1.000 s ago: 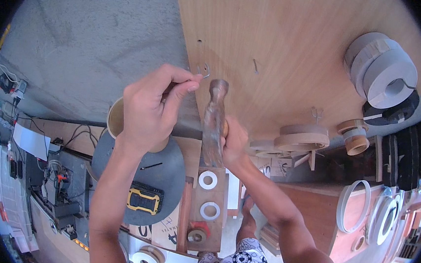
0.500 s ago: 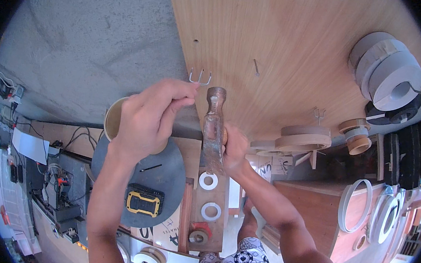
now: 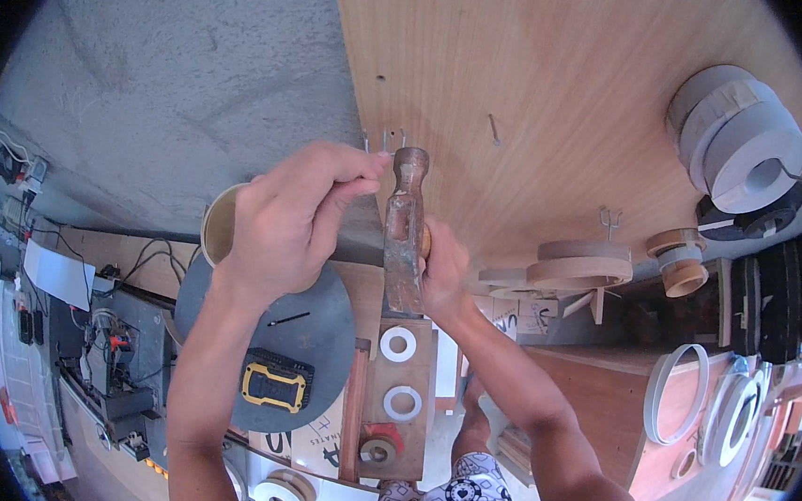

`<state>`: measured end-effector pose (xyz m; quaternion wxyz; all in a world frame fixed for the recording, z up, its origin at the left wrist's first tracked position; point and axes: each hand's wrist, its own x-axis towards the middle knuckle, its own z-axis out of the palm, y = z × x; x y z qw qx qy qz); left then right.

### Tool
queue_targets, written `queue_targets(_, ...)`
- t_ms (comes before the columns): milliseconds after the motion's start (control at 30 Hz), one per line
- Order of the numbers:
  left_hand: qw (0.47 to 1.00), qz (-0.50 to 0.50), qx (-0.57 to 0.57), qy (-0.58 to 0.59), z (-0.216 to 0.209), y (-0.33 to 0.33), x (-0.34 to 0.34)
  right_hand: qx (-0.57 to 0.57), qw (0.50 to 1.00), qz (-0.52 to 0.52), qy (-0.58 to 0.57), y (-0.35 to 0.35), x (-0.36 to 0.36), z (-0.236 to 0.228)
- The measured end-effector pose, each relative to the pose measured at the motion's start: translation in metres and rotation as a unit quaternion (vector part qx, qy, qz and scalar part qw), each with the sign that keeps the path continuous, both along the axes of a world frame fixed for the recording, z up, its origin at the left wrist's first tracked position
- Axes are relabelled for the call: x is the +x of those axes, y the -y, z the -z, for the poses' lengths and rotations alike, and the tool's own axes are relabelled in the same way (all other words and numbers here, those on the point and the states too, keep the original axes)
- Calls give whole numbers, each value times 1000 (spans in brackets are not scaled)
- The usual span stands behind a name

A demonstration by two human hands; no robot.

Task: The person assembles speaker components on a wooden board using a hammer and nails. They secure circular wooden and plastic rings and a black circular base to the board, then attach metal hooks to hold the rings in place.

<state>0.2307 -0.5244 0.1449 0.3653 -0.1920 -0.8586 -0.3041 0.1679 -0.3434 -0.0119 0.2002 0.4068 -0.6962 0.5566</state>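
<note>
My left hand [image 3: 286, 213] is raised, thumb and forefinger pinching a small pronged metal wire hook [image 3: 385, 143] by the left edge of the wooden board [image 3: 547, 64] on the wall. Beside it, my right hand [image 3: 447, 265] is wrapped round the handle of a hammer, mostly hidden behind the head. The worn, rusty hammer head [image 3: 405, 274] points up, its round face close to the hook and covering part of it. Whether they touch, I cannot tell. A single nail [image 3: 493, 129] sticks out of the board to the right.
Rolls of edging tape [image 3: 753, 151] hang at the right of the board, with a wooden-toned roll [image 3: 579, 265] lower down. Below my left hand, a round grey surface [image 3: 211, 330] bears a yellow-and-black device [image 3: 274, 387] and a dark pen-like stick [image 3: 288, 319]. A wooden cabinet [image 3: 588, 388] stands at right.
The hammer has risen slightly, its face moving up close to the hook and partly covering it. My left hand has shifted a little to the right, still pinching the hook.
</note>
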Motion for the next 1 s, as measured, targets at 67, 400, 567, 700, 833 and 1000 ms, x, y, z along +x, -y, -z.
queue_targets(67, 1000, -3, -5, -9, -1, 1, 1, -7, 1000, -8, -1, 0, 3, -3)
queue_targets(400, 1000, -4, -23, 14, -2, 2, 7, -9, 999, -21, 44, -14, 19, 14)
queue_targets(567, 999, -22, -17, 16, 2, -1, 2, 2, 998, 27, 55, -18, 28, 29)
queue_targets(700, 998, -46, -13, 33, 10, 3, 5, 22, 996, 36, 81, -29, 40, 24)
queue_targets(833, 980, -68, 117, 143, 22, -22, 44, 124, 986, 56, 94, -78, 68, 20)
queue_targets(1000, 854, -109, 464, 210, 95, -80, 147, 200, 935, 1, 291, -165, 134, 14)
